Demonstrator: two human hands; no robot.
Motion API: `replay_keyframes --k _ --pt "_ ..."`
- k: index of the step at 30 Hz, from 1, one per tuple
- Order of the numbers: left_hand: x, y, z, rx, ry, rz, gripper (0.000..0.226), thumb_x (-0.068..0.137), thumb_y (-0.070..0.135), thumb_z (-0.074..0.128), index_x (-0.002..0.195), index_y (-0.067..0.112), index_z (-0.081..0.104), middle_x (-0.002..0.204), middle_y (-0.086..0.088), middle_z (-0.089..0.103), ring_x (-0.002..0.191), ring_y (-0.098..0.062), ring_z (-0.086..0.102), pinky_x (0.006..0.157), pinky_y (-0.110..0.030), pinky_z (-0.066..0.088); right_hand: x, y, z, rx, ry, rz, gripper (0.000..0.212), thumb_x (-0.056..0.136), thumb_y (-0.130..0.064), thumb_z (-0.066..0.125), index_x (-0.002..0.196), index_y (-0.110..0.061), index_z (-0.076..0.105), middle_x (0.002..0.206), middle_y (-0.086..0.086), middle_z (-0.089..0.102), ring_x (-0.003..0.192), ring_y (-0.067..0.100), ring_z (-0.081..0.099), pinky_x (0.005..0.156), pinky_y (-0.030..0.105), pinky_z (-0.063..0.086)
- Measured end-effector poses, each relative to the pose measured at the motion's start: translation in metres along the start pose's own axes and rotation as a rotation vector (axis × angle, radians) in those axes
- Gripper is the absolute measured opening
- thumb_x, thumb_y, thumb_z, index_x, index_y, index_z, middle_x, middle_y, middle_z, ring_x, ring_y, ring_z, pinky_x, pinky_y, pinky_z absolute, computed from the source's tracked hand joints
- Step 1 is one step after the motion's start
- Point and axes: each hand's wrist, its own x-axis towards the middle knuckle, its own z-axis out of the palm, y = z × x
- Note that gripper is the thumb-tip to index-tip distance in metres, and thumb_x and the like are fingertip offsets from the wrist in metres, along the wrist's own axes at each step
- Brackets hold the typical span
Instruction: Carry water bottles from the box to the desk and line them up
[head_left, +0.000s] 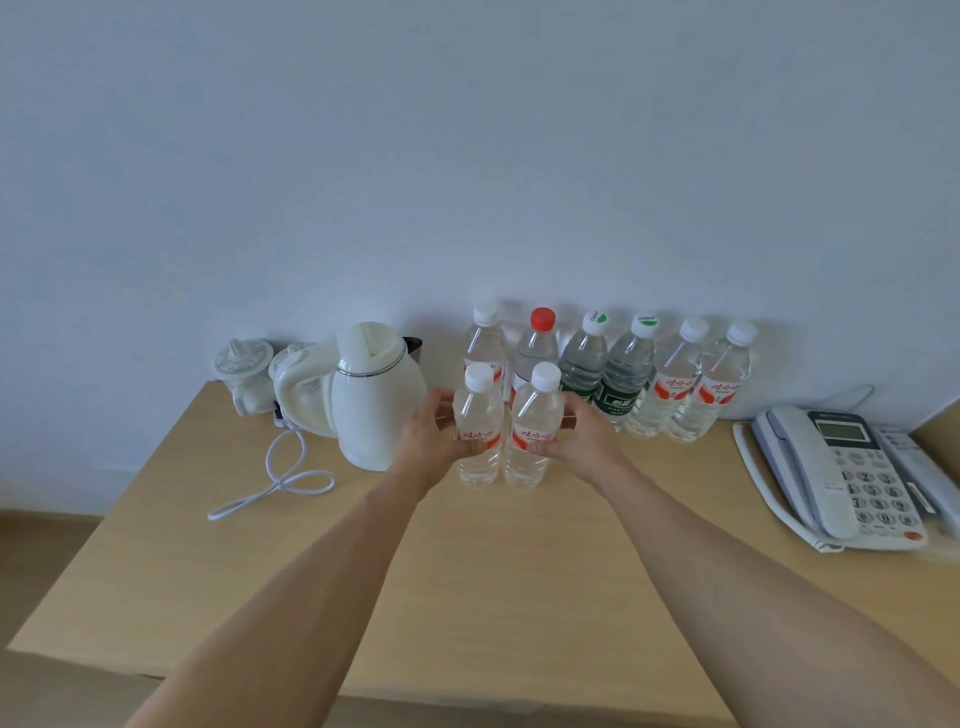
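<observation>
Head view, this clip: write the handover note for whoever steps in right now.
Left hand grips one white-capped bottle; right hand grips another, side by side, upright, at the desk.
Done: six bottles lined up against the wall, right of the kettle.
Left: set these two into the line. The box is out of view, so I cannot tell whether more remain.

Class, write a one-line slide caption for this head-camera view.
Left hand and right hand each hold a clear white-capped water bottle before six bottles lined along the wall on the pale wooden desk.
</observation>
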Motion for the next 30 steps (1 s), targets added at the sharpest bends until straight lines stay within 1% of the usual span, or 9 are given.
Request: replay_keyframes --k 4,7,9,13,17,22,25,28,30 --pt "-0.003 0.008 -0.002 0.097 -0.023 0.033 0.065 0.065 0.017 0.094 0.117 0.027 0.056 0.109 0.016 0.065 0.107 -0.002 0.060 0.082 -0.017 0.046 -0.004 0.000 -0.001 0.002 0.000 -0.020 0.071 0.065 -0.018 0.092 0.125 -0.023 0.055 0.117 -0.009 0.064 0.112 0.014 0.060 0.096 0.038 0.048" --pt "-0.003 0.014 -0.005 0.206 -0.005 0.097 0.068 0.065 0.020 0.093 0.122 0.028 0.058 0.110 0.008 0.065 0.103 -0.011 0.062 0.087 -0.026 0.050 -0.008 -0.005 -0.003 0.025 0.031 -0.070 0.071 0.064 -0.020 0.092 0.124 -0.030 0.053 0.112 -0.013 0.062 0.109 0.012 0.060 0.089 0.031 0.045" --pt "-0.003 0.019 -0.006 0.300 0.024 0.119 0.068 0.066 0.018 0.092 0.125 0.026 0.060 0.105 0.005 0.066 0.098 -0.014 0.064 0.085 -0.028 0.051 -0.009 -0.010 -0.006 0.003 0.061 -0.124 0.070 0.063 -0.023 0.092 0.121 -0.032 0.054 0.109 -0.015 0.062 0.104 0.009 0.060 0.086 0.028 0.044" --pt "0.002 0.026 -0.006 0.326 0.023 0.120 0.063 0.068 0.011 0.090 0.124 0.022 0.064 0.098 0.002 0.071 0.091 -0.013 0.068 0.083 -0.030 0.054 -0.010 -0.014 -0.010 -0.065 0.096 -0.174 0.067 0.064 -0.022 0.092 0.121 -0.027 0.056 0.105 -0.014 0.063 0.098 0.008 0.061 0.083 0.025 0.043" --pt "0.011 0.031 -0.008 0.332 0.025 0.108 0.063 0.069 0.009 0.089 0.125 0.022 0.063 0.097 0.005 0.071 0.088 -0.008 0.068 0.077 -0.022 0.053 -0.012 -0.015 -0.010 -0.072 0.105 -0.178 0.066 0.067 -0.018 0.091 0.123 -0.023 0.057 0.106 -0.012 0.065 0.099 0.009 0.061 0.081 0.023 0.041" --pt "0.018 0.033 -0.002 0.309 0.060 0.078 0.061 0.068 0.009 0.089 0.123 0.024 0.065 0.097 0.007 0.071 0.084 0.000 0.066 0.063 -0.005 0.043 -0.012 -0.016 -0.010 -0.063 0.130 -0.161 0.063 0.068 -0.016 0.090 0.123 -0.022 0.058 0.101 -0.016 0.063 0.092 0.000 0.058 0.069 0.001 0.035" --pt "0.019 0.032 0.001 0.297 0.085 0.069 0.058 0.068 0.010 0.089 0.119 0.023 0.065 0.094 0.011 0.070 0.082 0.006 0.064 0.058 -0.002 0.043 -0.011 -0.017 -0.009 -0.065 0.142 -0.168 0.061 0.069 -0.014 0.089 0.122 -0.022 0.060 0.100 -0.015 0.064 0.093 0.003 0.059 0.070 0.001 0.036" --pt "0.020 0.031 0.003 0.298 0.114 0.072 0.057 0.069 0.012 0.088 0.120 0.022 0.065 0.099 0.007 0.072 0.085 -0.002 0.067 0.062 -0.006 0.043 -0.008 -0.018 -0.008 -0.079 0.157 -0.177 0.061 0.070 -0.013 0.088 0.123 -0.020 0.060 0.099 -0.014 0.064 0.094 0.006 0.059 0.070 0.001 0.036" --pt "0.021 0.030 0.005 0.290 0.132 0.081 0.056 0.069 0.015 0.088 0.120 0.022 0.064 0.100 0.006 0.072 0.088 -0.006 0.068 0.065 -0.010 0.044 -0.006 -0.020 -0.007 -0.084 0.160 -0.178 0.061 0.071 -0.014 0.087 0.124 -0.021 0.059 0.102 -0.012 0.064 0.097 0.007 0.059 0.073 0.007 0.037"
